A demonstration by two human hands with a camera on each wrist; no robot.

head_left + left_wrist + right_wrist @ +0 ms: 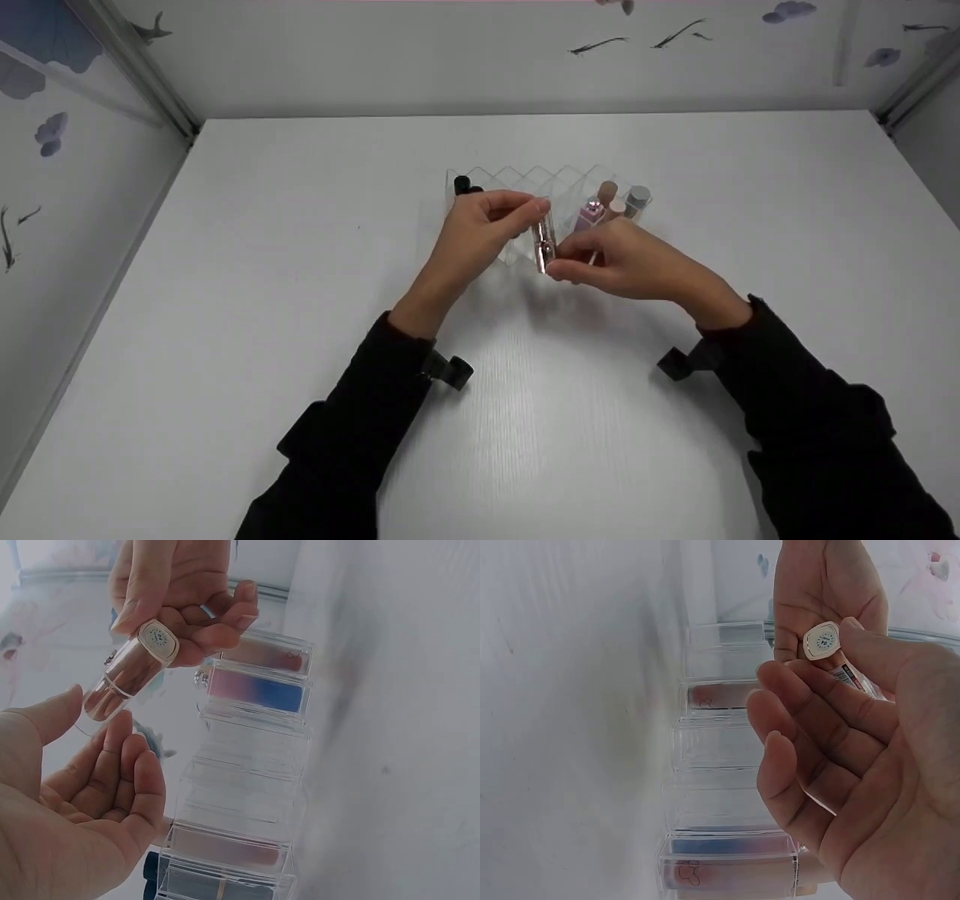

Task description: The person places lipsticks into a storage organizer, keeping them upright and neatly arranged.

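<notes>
A shiny rose-gold lipstick tube (545, 244) with a clear end is held between both hands, over the front of a clear compartmented organizer (506, 256). My left hand (469, 229) pinches its far, clear end between thumb and fingers. At the near end, the thumb and fingers of my right hand (634, 259) grip the tube. Its pale base with a round printed label (158, 641) shows in the left wrist view. The right wrist view also shows this base (823, 642), with a barcode sticker beside it, partly covered by fingers.
Black-capped tubes (462, 184) stand at the organizer's left end. Toward its right are a pink-purple tube (589, 215), tan-capped tubes (607, 192) and a grey-capped tube (637, 199). The white table (262, 300) meets patterned panels (480, 60) at the back and left.
</notes>
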